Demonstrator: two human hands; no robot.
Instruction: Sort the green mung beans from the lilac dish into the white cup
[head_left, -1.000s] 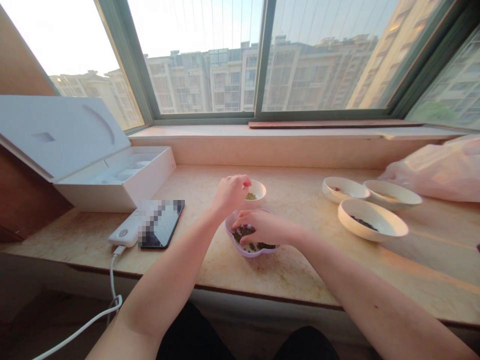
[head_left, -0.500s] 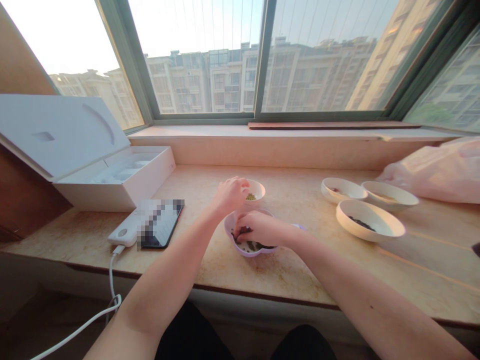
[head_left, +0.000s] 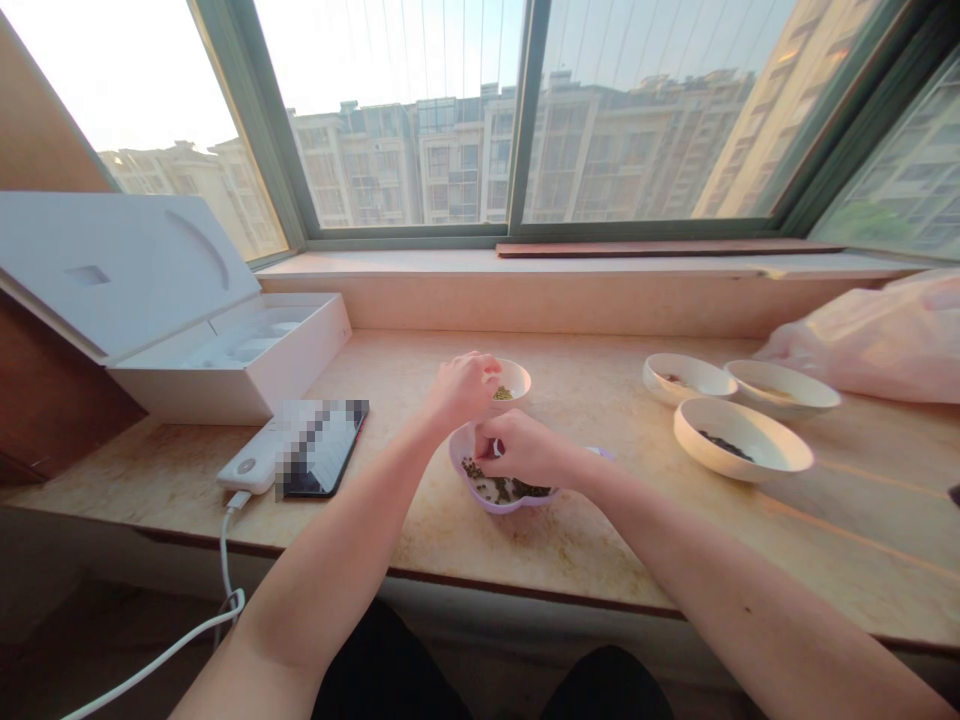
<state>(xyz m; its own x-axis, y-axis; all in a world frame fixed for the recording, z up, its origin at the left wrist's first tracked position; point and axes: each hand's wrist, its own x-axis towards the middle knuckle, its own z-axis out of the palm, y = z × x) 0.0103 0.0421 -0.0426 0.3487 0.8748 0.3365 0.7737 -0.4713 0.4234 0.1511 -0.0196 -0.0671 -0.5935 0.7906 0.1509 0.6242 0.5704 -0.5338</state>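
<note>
My left hand (head_left: 465, 388) is at the left rim of a small white bowl (head_left: 519, 383) that holds green beans or seeds. Its fingers curl over the rim and the thumb is hidden. In front of it, my right hand (head_left: 525, 446) reaches into a light purple dish (head_left: 501, 508) with a wavy edge. Small dark green and brownish grains lie scattered inside, with a denser heap at the right. Thumb and forefinger are pinched together low over the dish; whatever they hold is too small to name.
Three white bowls stand at the right: one with dark seeds (head_left: 780, 448), a smaller bowl (head_left: 709, 382), and another (head_left: 817, 390). Behind them lies a plastic bag (head_left: 900, 335). On the left are an open white box (head_left: 292, 350), a phone (head_left: 330, 465) and a cabled power bank (head_left: 251, 468).
My right hand has lifted slightly and its fingers have drawn together, uncovering more grains at the dish's left side. The left hand has stayed nearly still.
</note>
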